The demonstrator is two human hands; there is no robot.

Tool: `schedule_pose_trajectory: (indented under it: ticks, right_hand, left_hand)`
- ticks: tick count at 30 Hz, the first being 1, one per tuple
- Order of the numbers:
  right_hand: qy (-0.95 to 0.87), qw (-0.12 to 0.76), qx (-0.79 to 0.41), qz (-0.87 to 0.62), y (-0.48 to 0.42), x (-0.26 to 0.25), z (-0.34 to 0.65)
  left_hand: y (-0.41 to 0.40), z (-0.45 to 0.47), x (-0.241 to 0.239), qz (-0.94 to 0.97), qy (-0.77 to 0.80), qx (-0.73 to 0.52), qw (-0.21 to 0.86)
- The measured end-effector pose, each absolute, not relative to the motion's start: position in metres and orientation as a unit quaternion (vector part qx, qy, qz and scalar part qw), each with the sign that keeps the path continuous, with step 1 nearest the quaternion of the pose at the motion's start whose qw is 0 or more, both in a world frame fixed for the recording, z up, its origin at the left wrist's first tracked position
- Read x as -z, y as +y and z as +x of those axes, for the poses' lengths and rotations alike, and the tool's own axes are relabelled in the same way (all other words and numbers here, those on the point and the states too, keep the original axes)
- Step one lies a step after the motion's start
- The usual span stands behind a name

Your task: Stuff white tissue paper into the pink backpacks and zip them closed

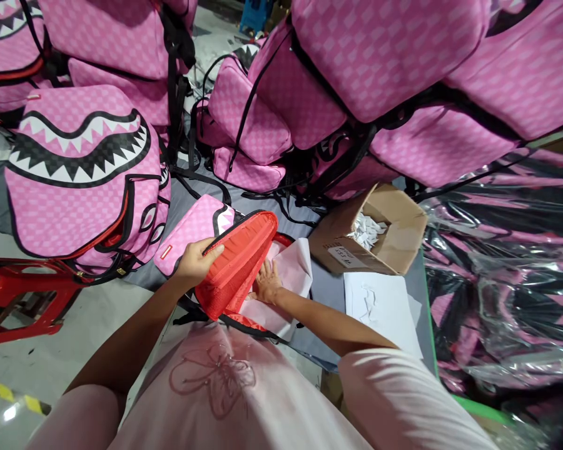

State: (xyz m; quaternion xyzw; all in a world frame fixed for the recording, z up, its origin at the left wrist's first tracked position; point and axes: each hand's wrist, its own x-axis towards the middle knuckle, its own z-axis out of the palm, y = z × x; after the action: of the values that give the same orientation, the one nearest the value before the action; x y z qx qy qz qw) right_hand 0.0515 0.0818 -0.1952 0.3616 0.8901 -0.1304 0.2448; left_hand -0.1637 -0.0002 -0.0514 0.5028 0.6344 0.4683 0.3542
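A pink checkered backpack (192, 228) with a red lining lies unzipped on the grey table in front of me. My left hand (194, 265) grips the edge of its raised front flap, thumb on the red inside (244, 250) and the other fingers hidden behind. Inside the opening, my right hand (266, 284) lies with spread fingers on a sheet of pale paper (298, 265). Part of that sheet sticks out past the bag's right side.
Right of the bag stands a cardboard box (398, 240) holding small white slips (368, 231), with white paper sheets (380, 306) below it. More pink backpacks (75, 169) crowd the left and back. Plastic-wrapped bags (507, 281) fill the right; a red stool (28, 300) is at left.
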Motion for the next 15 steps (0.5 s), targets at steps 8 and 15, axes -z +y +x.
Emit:
schedule_pose_trajectory:
  ticks: [8, 15]
  right_hand:
    - [0.916, 0.205, 0.134, 0.319, 0.084, 0.196, 0.049]
    - [0.908, 0.175, 0.150, 0.349, 0.082, 0.204, 0.040]
  left_hand:
    - [-0.005, -0.180, 0.053, 0.531, 0.744, -0.352, 0.203]
    - [-0.007, -0.160, 0.048, 0.565, 0.792, -0.209, -0.099]
